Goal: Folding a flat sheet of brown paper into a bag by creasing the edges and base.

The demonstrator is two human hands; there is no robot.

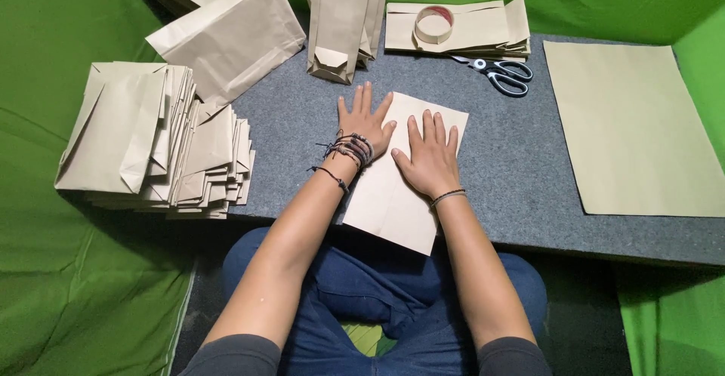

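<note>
Both hands, left hand [365, 125] and right hand [430, 157], spread flat on folded paper [393, 202]; scissors [502, 72], tape roll [434, 24] beyond.

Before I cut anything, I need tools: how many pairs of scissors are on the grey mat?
1. The scissors lie at the mat's far edge, just right of the tape roll; others could hide under the paper stacks.

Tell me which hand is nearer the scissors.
Right. The right hand lies flat on the folded paper, below-left of the scissors; the left hand rests farther left.
</note>
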